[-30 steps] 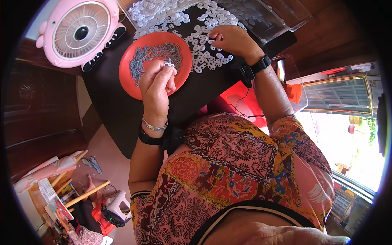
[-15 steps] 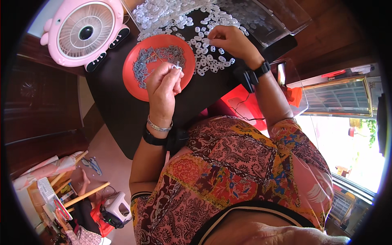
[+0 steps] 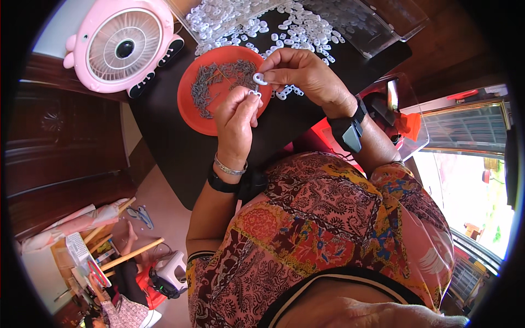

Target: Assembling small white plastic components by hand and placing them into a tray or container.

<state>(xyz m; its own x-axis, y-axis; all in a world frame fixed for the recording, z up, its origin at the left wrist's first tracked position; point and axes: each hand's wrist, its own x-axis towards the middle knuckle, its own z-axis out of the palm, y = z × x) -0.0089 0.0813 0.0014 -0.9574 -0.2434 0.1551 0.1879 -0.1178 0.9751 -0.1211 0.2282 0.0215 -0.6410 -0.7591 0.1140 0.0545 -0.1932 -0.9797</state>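
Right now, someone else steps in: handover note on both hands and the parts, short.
Left hand: pinches a small grey metal piece at its fingertips, over the red plate.
Right hand: holds one white plastic ring against that piece.
Parts: grey metal pieces heaped on the plate; loose white rings piled on the dark table behind.
Done: no finished pile can be told apart.
Left: many rings and metal pieces remain loose.

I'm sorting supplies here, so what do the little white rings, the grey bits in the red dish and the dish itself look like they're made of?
White rings: probably moulded plastic, glossy and faintly translucent. Grey bits: likely metal, thin, dull grey. Red dish: seemingly plastic, smooth with an even matte sheen. The left hand and right hand each pinch a ring.
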